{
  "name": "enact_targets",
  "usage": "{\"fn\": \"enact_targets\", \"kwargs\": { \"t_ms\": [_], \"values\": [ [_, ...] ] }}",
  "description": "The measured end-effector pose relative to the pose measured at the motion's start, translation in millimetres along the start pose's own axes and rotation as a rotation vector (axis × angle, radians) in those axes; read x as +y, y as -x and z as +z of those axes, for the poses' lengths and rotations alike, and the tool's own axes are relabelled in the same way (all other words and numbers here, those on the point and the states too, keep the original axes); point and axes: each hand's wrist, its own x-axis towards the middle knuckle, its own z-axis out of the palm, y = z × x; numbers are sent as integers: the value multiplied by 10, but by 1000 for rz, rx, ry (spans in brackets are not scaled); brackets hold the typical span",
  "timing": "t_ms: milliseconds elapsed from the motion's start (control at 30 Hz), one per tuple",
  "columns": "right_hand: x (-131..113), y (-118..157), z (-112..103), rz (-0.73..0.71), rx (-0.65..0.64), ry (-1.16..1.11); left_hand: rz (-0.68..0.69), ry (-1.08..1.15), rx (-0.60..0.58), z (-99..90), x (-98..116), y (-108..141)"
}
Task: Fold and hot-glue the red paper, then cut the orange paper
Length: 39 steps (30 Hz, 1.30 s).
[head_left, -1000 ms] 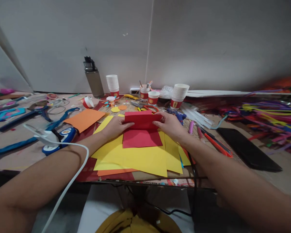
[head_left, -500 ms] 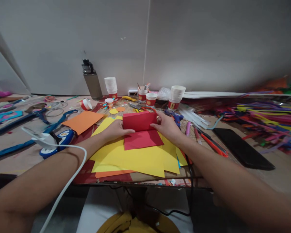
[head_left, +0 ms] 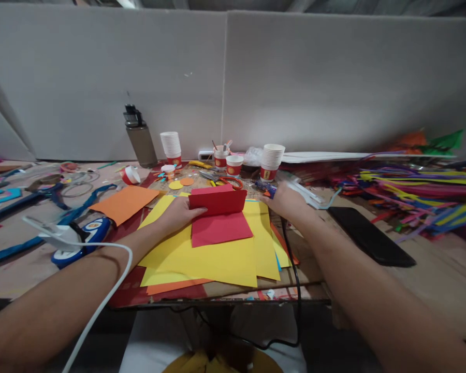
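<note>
My left hand [head_left: 180, 213] pinches the left edge of a folded sheet of red paper [head_left: 217, 201], thumb in front. The paper's upper flap stands up; its lower half [head_left: 221, 229] lies flat on several yellow sheets [head_left: 217, 264]. Right of the paper, my right hand [head_left: 289, 201] is closed around a blue glue gun [head_left: 270, 189], and it hides most of the handle. A black cord [head_left: 296, 274] hangs from near this hand over the table edge. Behind the red paper lie scissors with orange handles [head_left: 233, 182].
An orange sheet [head_left: 126, 203] and a blue power strip with a white plug [head_left: 83, 238] are at left. Stacked paper cups [head_left: 272, 161] and a bottle [head_left: 141, 142] stand along the back. A black phone [head_left: 370, 235] and colourful pipe cleaners [head_left: 419, 191] lie at right.
My right hand has let go of the red paper and moved right to the glue gun. My left hand still holds the paper. The view has tilted up slightly.
</note>
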Motion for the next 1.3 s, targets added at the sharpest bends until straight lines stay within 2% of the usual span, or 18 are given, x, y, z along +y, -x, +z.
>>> {"fn": "enact_targets", "kwargs": {
  "t_ms": [100, 300, 433, 667, 733, 800, 900, 1033, 1133, 1233, 1300],
  "values": [
    [-6, -10, 54, 26, -25, -107, -3, -19, -4, -5, 12, 1],
    [50, -112, 47, 150, 39, -300, -27, -63, 15, -13, 51, 2],
    [90, -147, 22, 139, 63, -449, -24, -35, 29, -6, 26, 4],
    [101, -174, -54, 189, 240, -645, 95, -39, 167, -20, -61, -14],
    [65, -158, -88, 175, 304, -794, 75, -46, 137, -28, -75, -30],
    [6, -106, -136, 136, 311, -1027, 25, -30, 107, -36, -82, -43],
    [-101, 51, -237, 39, 205, -1326, -20, 68, 108, -42, -66, -43],
    [-209, 327, -374, -255, 70, -1460, -54, 44, 134, -36, 2, -21],
    [-244, 476, -424, -441, -66, -1402, -35, -63, 171, -26, 34, -20],
    [-241, 530, -405, -520, -202, -1268, 108, -18, 194, -17, 18, -38],
    [-228, 533, -364, -551, -241, -1184, 132, 39, 207, -14, -8, -51]
  ]
}}
